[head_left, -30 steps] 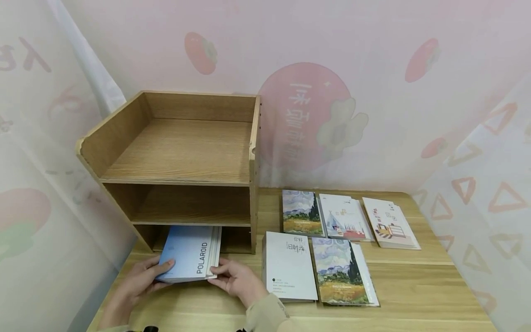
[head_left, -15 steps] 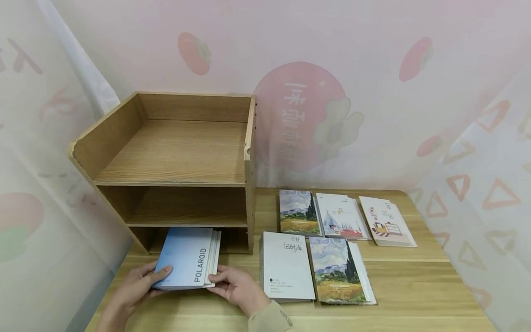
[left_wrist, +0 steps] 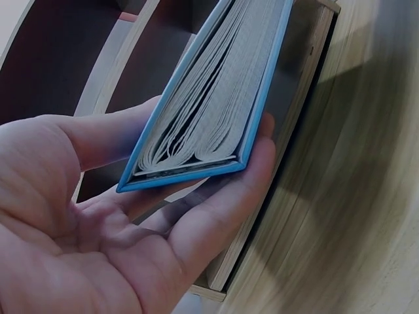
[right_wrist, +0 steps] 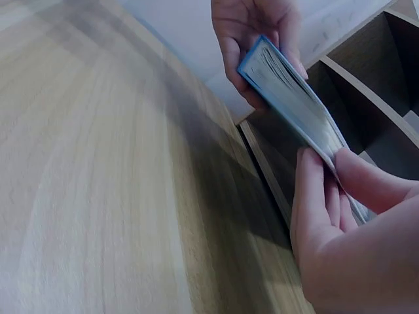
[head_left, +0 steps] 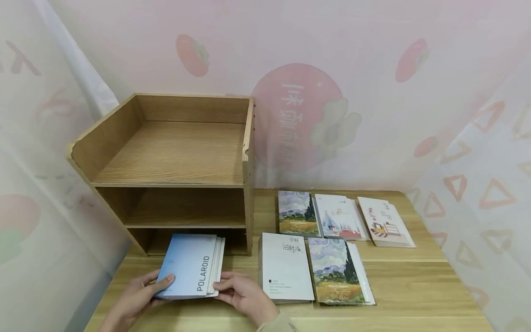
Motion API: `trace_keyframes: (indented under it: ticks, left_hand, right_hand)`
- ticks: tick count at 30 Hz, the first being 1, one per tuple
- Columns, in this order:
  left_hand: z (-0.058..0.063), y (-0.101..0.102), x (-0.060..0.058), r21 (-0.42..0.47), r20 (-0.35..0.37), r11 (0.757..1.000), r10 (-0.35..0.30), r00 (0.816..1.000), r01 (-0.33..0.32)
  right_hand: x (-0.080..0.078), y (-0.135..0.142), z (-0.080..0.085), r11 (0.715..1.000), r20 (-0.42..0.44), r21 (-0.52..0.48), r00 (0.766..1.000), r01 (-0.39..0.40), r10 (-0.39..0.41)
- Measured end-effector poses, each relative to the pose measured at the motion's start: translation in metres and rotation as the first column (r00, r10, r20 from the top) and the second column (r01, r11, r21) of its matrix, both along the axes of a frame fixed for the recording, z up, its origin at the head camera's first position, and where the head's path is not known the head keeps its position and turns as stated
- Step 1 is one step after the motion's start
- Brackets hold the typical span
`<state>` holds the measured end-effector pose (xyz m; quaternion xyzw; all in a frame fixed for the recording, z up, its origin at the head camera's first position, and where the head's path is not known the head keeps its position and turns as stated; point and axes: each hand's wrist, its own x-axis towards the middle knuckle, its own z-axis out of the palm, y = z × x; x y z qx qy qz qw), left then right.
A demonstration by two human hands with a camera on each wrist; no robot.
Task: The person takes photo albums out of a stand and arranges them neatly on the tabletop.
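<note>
A blue photo album marked POLAROID is held in front of the shelf's lowest compartment, its far edge close to the opening. My left hand grips its left side, thumb on the cover and fingers underneath. At the near right corner my right hand pinches the album's edge between thumb and fingers. In the left wrist view the album's blue covers stand slightly apart, with many thin pages between them. The right wrist view has the album above the table, gripped at both sides.
A wooden shelf unit stands at the left, with an open top tray and two compartments below. Right of it on the wooden table lie several albums, including a white one and a landscape-covered one. A printed curtain hangs behind.
The photo album has come toward me, out from under the lowest shelf board, with both hands keeping hold of it. The head view has shifted slightly.
</note>
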<state>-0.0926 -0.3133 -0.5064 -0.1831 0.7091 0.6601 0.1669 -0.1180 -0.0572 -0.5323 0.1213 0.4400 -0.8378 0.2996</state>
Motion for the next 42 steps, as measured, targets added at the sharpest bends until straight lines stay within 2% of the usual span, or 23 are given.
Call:
trace_keyframes:
  ticks: [9, 14, 22, 30, 35, 42]
  left_hand:
    - [0.006, 0.009, 0.005, 0.015, -0.012, 1.000, 0.010, 1.000, -0.010]
    - [0.009, 0.013, 0.008, -0.034, -0.030, 0.999, -0.004, 1.000, 0.003]
    - [0.009, 0.019, 0.012, -0.123, -0.042, 0.992, 0.016, 0.999, -0.021]
    - [0.009, 0.026, 0.018, -0.129, -0.047, 0.991, 0.012, 0.999, -0.018]
    - [0.007, 0.031, 0.019, -0.181, -0.058, 0.983, -0.002, 0.998, -0.009]
    - [0.003, 0.043, 0.024, -0.283, -0.075, 0.959, -0.040, 0.996, 0.017]
  right_hand:
    - [0.001, 0.008, 0.004, 1.000, -0.059, 0.022, 0.998, -0.005, 0.006]
    - [0.003, 0.011, 0.005, 1.000, -0.068, 0.025, 0.998, -0.005, 0.006]
    - [0.005, 0.014, 0.007, 0.999, -0.098, 0.020, 0.994, -0.044, 0.045]
    - [0.007, 0.014, 0.006, 0.995, -0.115, 0.088, 0.992, -0.037, 0.047]
    - [0.008, 0.014, 0.006, 0.986, -0.128, 0.168, 0.991, -0.008, 0.030]
    - [0.009, 0.017, 0.003, 0.966, -0.169, 0.256, 0.985, 0.022, 0.023]
